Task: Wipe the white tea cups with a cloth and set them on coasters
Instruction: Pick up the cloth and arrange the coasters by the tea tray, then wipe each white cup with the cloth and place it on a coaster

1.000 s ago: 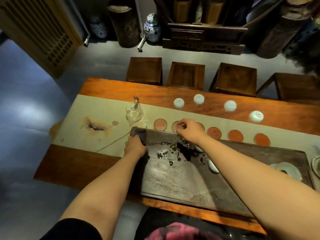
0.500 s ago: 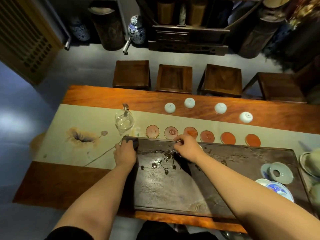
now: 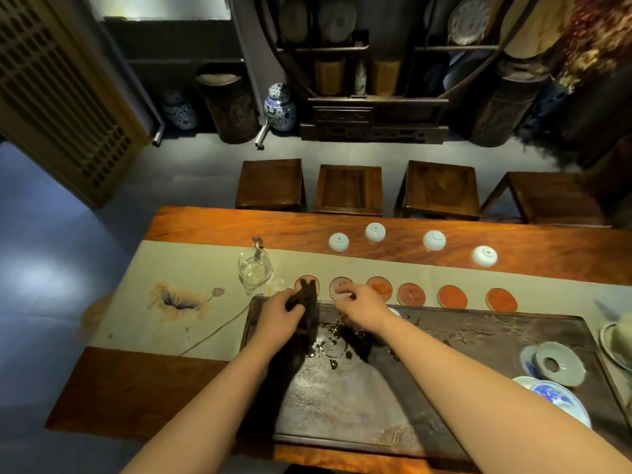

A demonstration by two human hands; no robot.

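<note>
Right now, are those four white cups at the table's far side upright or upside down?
Upside down: each white cup shows its ringed foot on top.

Left hand (image 3: 277, 316) gripping dark cloth (image 3: 305, 299), right hand (image 3: 361, 304) above second coaster (image 3: 341, 287), four white cups (image 3: 434, 240) upturned on wooden table (image 3: 212, 224), dark tray (image 3: 478, 333) wet.

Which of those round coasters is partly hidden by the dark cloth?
The leftmost coaster, next to the glass pitcher. The dark cloth in the left hand overlaps its near edge; the other five show fully.
</note>
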